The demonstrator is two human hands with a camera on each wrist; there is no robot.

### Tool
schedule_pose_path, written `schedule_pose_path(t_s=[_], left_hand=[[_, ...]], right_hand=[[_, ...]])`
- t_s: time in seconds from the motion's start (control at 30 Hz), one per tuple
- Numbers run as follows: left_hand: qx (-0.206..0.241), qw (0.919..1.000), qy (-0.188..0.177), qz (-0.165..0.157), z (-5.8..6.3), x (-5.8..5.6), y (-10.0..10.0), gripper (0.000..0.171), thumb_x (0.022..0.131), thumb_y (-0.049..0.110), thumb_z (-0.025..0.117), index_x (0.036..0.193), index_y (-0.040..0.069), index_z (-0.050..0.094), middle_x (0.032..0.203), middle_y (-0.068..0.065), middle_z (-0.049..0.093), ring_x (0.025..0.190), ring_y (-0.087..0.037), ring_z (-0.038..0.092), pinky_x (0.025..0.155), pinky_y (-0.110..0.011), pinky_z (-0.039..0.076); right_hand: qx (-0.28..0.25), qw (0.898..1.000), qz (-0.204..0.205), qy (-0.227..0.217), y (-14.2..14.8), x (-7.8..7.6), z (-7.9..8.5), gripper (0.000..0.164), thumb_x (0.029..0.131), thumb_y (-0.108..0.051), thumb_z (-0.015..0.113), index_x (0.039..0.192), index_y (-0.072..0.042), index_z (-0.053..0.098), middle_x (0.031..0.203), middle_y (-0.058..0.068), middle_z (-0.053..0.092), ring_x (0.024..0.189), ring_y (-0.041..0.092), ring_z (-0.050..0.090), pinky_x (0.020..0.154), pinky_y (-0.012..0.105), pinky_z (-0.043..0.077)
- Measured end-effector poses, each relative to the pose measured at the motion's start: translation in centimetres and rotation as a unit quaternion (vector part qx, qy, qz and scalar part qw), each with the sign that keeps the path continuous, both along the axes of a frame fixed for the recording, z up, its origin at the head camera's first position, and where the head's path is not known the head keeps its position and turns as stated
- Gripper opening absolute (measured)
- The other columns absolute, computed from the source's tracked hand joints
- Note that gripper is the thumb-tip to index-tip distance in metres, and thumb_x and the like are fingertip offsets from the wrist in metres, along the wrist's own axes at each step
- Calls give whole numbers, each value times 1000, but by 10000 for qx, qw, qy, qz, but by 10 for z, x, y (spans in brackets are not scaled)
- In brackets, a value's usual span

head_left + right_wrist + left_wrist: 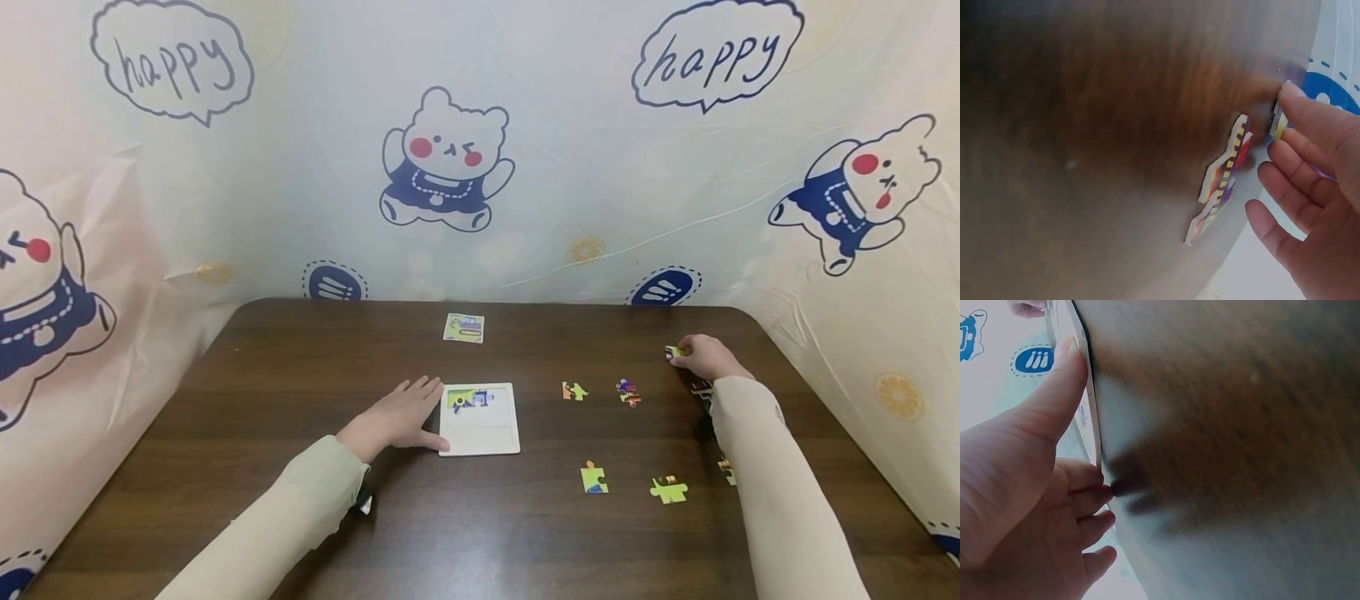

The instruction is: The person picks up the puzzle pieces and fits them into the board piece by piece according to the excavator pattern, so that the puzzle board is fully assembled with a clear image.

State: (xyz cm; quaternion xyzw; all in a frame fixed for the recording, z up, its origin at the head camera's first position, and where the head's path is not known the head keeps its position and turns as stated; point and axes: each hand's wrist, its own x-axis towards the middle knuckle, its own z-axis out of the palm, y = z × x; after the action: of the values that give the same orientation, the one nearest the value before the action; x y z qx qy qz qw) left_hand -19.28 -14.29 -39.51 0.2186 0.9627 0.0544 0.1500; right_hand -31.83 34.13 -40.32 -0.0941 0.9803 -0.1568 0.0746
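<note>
A white puzzle tray (483,433) lies mid-table with joined jigsaw pieces (467,401) along its upper part. My left hand (397,417) rests at its left side, fingers extended and thumb at the near corner; the left wrist view shows the thumb along the tray's edge (1092,419). At the far right, my right hand (711,357) pinches a green and purple jigsaw piece (672,353) between thumb and index finger. In the right wrist view that piece (1279,125) is partly hidden by the thumb, and another striped jigsaw piece (1225,175) lies close by.
Loose jigsaw pieces lie right of the tray: an orange and green one (575,391), a purple and red one (628,392), and green ones (594,478) nearer me. One piece (726,471) is partly behind my right sleeve. A small picture card (463,327) lies beyond the tray.
</note>
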Motion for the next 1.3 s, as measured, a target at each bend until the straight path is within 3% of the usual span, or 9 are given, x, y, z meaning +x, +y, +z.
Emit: schedule_pose_path(t_s=[0.37, 0.6, 0.77, 1.07, 1.3], left_hand=[[-89, 10000, 45, -1, -2, 0, -2, 94, 78, 53, 65, 140, -7, 30, 146, -21, 26, 134, -35, 20, 107, -49, 16], [-94, 10000, 28, -21, 1, 2, -2, 93, 78, 52, 65, 140, -7, 29, 146, -22, 25, 134, -36, 19, 107, -48, 16], [-54, 10000, 31, -36, 1, 1, -2, 93, 78, 52, 66, 140, -8, 29, 145, -22, 26, 134, -36, 20, 107, -49, 16], [-123, 9999, 33, -56, 0, 0, -2, 94, 78, 53, 65, 140, -7, 29, 146, -22, 25, 134, -36, 19, 107, -49, 16], [-48, 10000, 36, -65, 3, 1, 0, 92, 78, 51, 66, 139, -8, 30, 145, -22, 26, 134, -36, 20, 107, -49, 16]], right_hand=[[-515, 9953, 586, 573, -59, 4, 17, 40, 83, -18, 68, 110, 10, 58, 95, 22, 62, 84, 31, 57, 74, 48, 47], [-1152, 9864, 1074, 469, -121, 25, 31, 39, 82, -19, 70, 111, 5, 59, 94, 14, 63, 84, 25, 58, 74, 42, 49], [-1237, 9829, 1323, 345, -161, 41, 34, 39, 81, -23, 71, 110, 1, 61, 92, 9, 63, 84, 20, 58, 74, 37, 50], [-626, 9830, 1660, 468, -216, 64, 27, 35, 78, -29, 75, 101, -5, 66, 85, 2, 63, 69, 13, 54, 63, 28, 49], [54, 9744, 2112, 762, -241, 72, 18, 34, 76, -34, 75, 98, -8, 69, 81, -2, 63, 67, 11, 50, 64, 25, 46]])
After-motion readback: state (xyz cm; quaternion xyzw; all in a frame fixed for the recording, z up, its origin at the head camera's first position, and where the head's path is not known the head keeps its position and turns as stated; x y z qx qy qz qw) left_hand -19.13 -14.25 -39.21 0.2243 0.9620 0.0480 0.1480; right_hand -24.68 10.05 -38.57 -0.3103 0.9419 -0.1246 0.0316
